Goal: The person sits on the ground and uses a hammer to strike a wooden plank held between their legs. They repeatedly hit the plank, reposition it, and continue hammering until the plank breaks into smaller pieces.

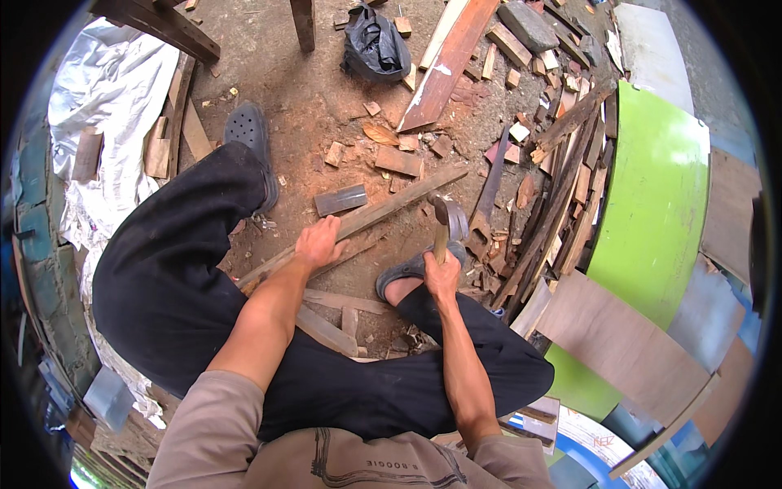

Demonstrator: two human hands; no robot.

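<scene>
My left hand [319, 243] is closed over a long, weathered wooden batten [387, 202], which slants from beside my left leg up to the right. In my right hand [441, 275] is a claw hammer [450, 218], gripped by its wooden handle with the metal head pointing away from me. The hammer head is apart from the batten, to its right. Just beyond my left hand lies a short dark block [340, 200]. A second, thinner wood strip [352, 254] runs beneath the batten.
A rusty handsaw [490, 191] lies right of the hammer. Beyond it are piled wood strips [562, 204] and a green panel [656, 196]. Wood offcuts [399, 161], a reddish board [444, 69] and a black plastic bag [375, 45] lie ahead. White sheeting [106, 90] covers the left.
</scene>
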